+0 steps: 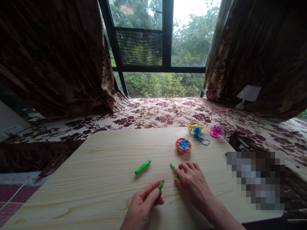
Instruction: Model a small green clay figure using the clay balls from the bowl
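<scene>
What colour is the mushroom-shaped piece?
The mushroom-shaped piece is blue, seen in the head view.

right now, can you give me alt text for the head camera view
Two bare hands work over a pale wooden table: the left hand pinches a small green piece, the right hand touches more green bits. Beyond them lie a green roll, an orange bowl of blue and pink balls, and yellow, blue and pink figures, before a window.

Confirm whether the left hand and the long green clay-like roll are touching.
Apart: the head view shows bare tabletop between the green roll and the left hand.
</scene>
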{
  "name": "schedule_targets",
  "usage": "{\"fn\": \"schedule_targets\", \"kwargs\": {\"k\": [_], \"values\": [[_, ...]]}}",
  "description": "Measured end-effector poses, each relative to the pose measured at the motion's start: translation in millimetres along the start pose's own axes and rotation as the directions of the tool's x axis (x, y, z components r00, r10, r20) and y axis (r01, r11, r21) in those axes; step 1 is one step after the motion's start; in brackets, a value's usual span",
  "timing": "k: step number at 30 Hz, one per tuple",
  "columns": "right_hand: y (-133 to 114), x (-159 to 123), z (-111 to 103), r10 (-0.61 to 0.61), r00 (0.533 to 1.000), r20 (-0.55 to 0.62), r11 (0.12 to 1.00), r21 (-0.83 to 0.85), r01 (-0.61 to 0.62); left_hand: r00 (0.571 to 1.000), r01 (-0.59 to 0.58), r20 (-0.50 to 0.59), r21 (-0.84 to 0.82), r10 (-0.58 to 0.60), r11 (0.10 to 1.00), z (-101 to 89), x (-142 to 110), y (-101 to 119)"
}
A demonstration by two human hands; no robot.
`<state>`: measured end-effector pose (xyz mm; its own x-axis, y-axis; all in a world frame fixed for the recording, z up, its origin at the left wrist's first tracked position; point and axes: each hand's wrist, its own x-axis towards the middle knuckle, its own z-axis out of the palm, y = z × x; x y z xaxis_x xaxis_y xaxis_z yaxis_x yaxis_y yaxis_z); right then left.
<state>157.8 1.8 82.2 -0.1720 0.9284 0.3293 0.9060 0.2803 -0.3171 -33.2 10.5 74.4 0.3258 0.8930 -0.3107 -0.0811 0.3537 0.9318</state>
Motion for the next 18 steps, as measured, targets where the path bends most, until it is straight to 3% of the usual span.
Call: {"fn": "schedule_targets", "kwargs": {"k": [5,10,18], "values": [[-17.8,-9.6,-17.8,-0.049,0.999,-0.020,0.979,0.199,0.052,0.999,-0.005,0.037,0.047,0.003,0.999,4.0,1.1,-0.1],[-27.9,-15.8,-14.7,-0.082,0.997,-0.012,0.895,0.440,0.079,0.996,-0.055,0.070,0.067,0.050,0.996,14.5,-0.3,5.7],[-26.6,-16.2,-2.6,-0.125,0.975,-0.185,0.930,0.321,0.180,0.993,-0.095,0.076,0.066,0.090,0.993,22.5,0.7,8.0]]}}
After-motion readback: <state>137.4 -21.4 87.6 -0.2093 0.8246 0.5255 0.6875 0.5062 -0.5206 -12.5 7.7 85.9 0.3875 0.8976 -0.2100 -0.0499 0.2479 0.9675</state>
